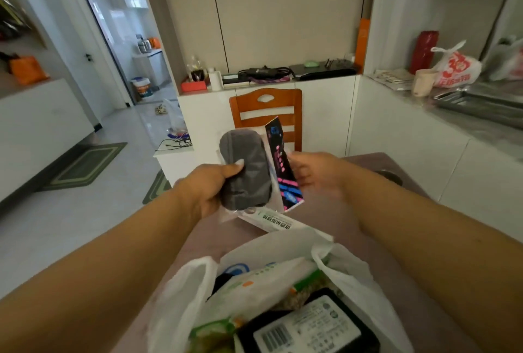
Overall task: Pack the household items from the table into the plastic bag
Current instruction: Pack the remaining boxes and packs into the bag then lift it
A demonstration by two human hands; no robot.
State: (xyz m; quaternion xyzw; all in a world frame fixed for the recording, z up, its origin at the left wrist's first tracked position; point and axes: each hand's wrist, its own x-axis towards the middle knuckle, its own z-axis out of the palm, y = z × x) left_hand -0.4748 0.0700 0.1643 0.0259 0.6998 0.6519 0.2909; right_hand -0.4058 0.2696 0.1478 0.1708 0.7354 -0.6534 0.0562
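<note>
Nearest: white plastic bag (181, 290) open on the table (348, 211), mouth gaping up, already part-filled w/ a black tray w/ barcode label (305, 327), green-and-white packs (254, 282), more underneath — can't tell what. Just beyond the bag, flat on the table: white pack w/ green print (276, 222), not yet bagged.

Above that, both hands raised mid-air. Left hand (206, 188) clamped round a grey fabric bundle (244, 171), thumb across its front, fingers curled behind; clear wrapper visible round the bundle's edges. Right hand (314, 174) pinching a slim black-and-pink packet (283, 165) by its side edge, packet tilted, touching the bundle's wrapper.

Step in hand, prob.: picked-up items en route to the bag — not yet over the mouth. Next move calls for bringing both hands back + down over the opening, lowering items beside the tray, then letting go. Bag walls floppy; may need one hand free to hold the mouth wide.

Far: wooden chair (266, 114), white counter behind.
</note>
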